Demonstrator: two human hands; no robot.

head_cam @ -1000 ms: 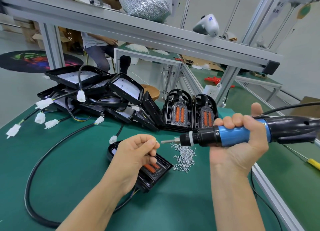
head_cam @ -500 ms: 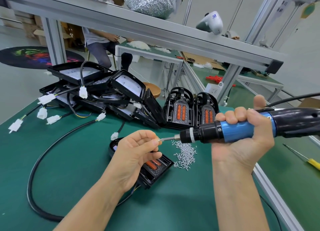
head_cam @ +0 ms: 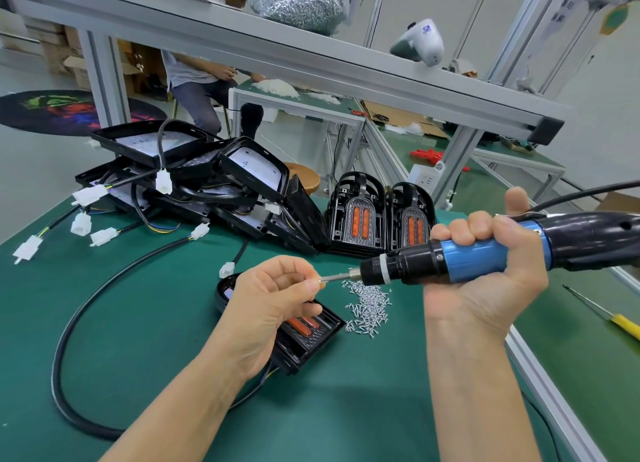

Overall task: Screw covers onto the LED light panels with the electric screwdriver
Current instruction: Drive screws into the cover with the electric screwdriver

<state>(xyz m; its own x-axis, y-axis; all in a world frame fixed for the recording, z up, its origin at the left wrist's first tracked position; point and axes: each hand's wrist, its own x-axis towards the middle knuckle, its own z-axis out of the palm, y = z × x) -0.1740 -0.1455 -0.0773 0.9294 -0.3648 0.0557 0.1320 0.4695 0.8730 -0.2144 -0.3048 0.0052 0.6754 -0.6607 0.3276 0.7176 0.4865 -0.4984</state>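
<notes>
Blue-black electric screwdriver [head_cam: 485,259], held horizontal

No text can be read: the white hanging tag [head_cam: 558,17] at the upper right and the blue mark on the white device [head_cam: 419,44] beside it are blurred.

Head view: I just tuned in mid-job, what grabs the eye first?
The blue electric screwdriver gripped in the right hand, centre right, its bit meeting a screw pinched by the left hand. Under that hand lies a light panel with orange lenses, beside a loose screw pile.
</notes>
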